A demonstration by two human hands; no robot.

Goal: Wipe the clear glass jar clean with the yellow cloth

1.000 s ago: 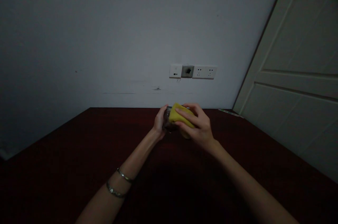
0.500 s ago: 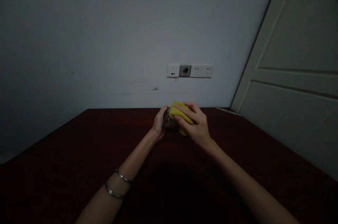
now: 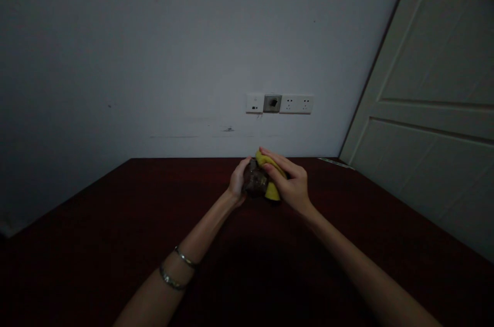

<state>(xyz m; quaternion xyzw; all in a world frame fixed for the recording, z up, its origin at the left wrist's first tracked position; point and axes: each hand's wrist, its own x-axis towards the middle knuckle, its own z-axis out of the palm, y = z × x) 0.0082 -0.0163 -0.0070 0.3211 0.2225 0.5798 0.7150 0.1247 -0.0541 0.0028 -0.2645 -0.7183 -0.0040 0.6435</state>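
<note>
My left hand (image 3: 239,181) is closed around the left side of a small, clear glass container (image 3: 255,181), through which the dark red surface shows. Whether it is a cup or a jar I cannot tell in this dim light. A yellow cloth (image 3: 273,192) is bunched in my right hand (image 3: 291,180), pinched between thumb and fingers. The cloth presses against the glass's right side and upper edge, and a fold hangs below my thumb. My left fingertips are partly hidden behind the glass.
Beneath my hands spreads a dark red tabletop (image 3: 173,198), its back edge at a pale wall (image 3: 185,59). Sockets and switches (image 3: 296,104) are set in the wall. A panelled door (image 3: 436,111) stands at the right, near a thin pale strip (image 3: 335,163) on the tabletop.
My right hand and the cloth have shifted slightly right, from the glass's upper front toward its right side. More of the glass shows now. My left hand has moved slightly right with it.
</note>
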